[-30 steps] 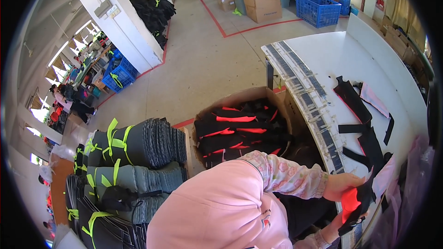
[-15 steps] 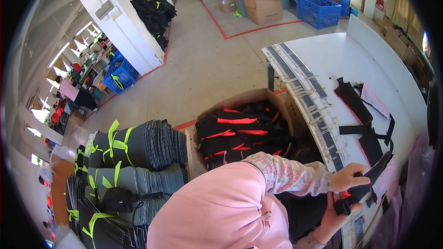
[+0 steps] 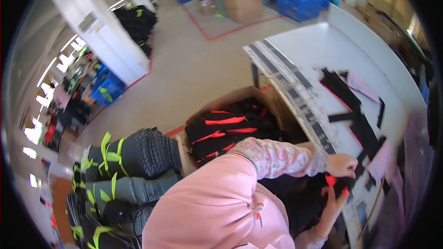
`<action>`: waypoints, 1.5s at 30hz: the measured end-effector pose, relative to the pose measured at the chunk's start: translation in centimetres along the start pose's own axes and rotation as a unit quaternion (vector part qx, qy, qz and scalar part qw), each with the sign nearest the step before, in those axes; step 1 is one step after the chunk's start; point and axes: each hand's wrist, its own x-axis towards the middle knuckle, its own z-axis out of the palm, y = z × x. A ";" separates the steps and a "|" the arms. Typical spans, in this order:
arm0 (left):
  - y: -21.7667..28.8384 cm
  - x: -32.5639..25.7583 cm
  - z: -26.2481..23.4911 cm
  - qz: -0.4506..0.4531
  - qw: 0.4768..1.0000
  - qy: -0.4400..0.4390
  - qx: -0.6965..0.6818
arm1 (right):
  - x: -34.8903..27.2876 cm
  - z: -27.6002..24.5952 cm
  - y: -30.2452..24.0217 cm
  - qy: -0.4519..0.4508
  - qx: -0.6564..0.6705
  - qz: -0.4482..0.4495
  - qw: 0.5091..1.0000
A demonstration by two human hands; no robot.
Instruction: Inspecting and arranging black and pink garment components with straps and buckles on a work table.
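Note:
My left hand (image 3: pixel 341 165) is closed on a black fabric piece (image 3: pixel 323 192) with a red underside, at the near edge of the white table. Just below it, my right hand (image 3: pixel 331 206) grips the same piece, its thumb and a finger up against a small red part. The piece hangs down over my dark lap, and motion blurs its outline. Beyond my hands, black cut pieces with red edges (image 3: pixel 340 87) lie on the table (image 3: pixel 307 41), beside pale pink pieces (image 3: pixel 362 85).
A cardboard box (image 3: pixel 207 106) of black and red pieces stands left of the table. Stacks of dark grey sheets (image 3: pixel 138 152) tied with green strips are at my left. Translucent purple plastic (image 3: pixel 410 170) hangs at the right. Farther off are a white pillar (image 3: pixel 99 27) and blue crates (image 3: pixel 299 4).
The whole view has shifted, so the scene sits further left and higher. My left fingers have curled tighter on the black piece. My right hand has turned, fingers now pointing up.

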 end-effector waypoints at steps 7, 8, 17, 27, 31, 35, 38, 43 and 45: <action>0.4 0.3 -2.9 -0.053 0.997 -0.049 -0.002 | 2.8 1.1 1.3 -0.037 -0.033 0.072 0.996; 0.1 0.8 -2.1 -0.063 0.998 -0.004 -0.017 | 3.1 0.9 0.9 -0.030 -0.056 0.089 0.994; -2.6 9.7 -5.7 0.024 0.944 0.263 0.196 | -1.2 0.5 -2.0 -0.128 0.150 0.104 0.975; 0.1 12.1 -11.0 0.052 0.989 0.122 0.068 | -12.4 -8.2 -0.1 -0.198 0.110 0.170 0.959; 1.0 12.9 -7.6 -0.034 0.992 -0.074 -0.093 | -22.8 -16.4 5.2 -0.149 -0.068 0.308 0.937; -7.4 13.5 -5.4 -0.026 0.970 -0.095 0.222 | -30.1 -17.9 7.2 -0.208 -0.667 0.395 0.596; -10.6 13.3 -1.3 0.014 0.919 -0.110 0.377 | -28.1 -17.9 9.8 -0.085 -0.397 0.419 0.812; -12.1 12.1 -0.6 -0.113 0.859 -0.160 0.473 | -9.8 -14.9 8.0 0.127 -0.264 0.024 0.956; -11.0 11.9 1.4 -0.126 0.856 -0.166 0.473 | -2.6 -14.5 7.0 0.214 -0.326 -0.071 0.918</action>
